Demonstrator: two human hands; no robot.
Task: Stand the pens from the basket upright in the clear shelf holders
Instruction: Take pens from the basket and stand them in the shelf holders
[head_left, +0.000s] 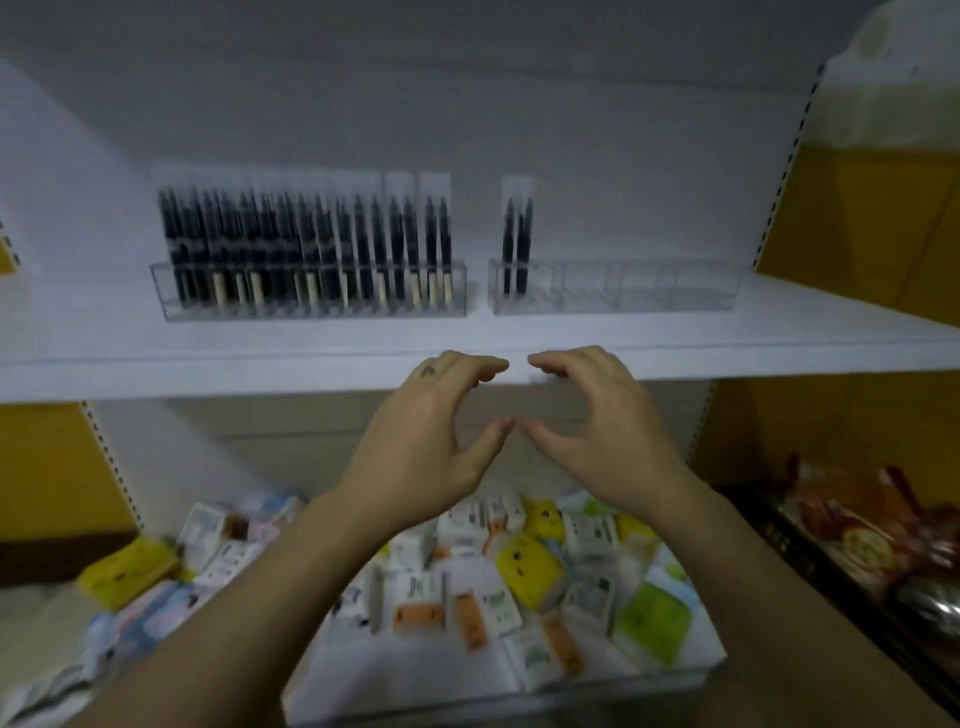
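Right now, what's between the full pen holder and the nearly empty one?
Nothing: only a narrow strip of bare white shelf separates the full holder from the nearly empty holder, seen in the head view.

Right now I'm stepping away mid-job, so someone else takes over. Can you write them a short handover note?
Left hand and right hand: both in front of the shelf edge, fingers loosely curved, thumbs nearly meeting, nothing visible in either.
Left holder: upright pens along its whole length.
Right holder: one pen pack stands in its leftmost slot. The other slots look empty.
Basket: not in view.
Done: left holder filled.
Left: fetch more pens and fill the right holder.
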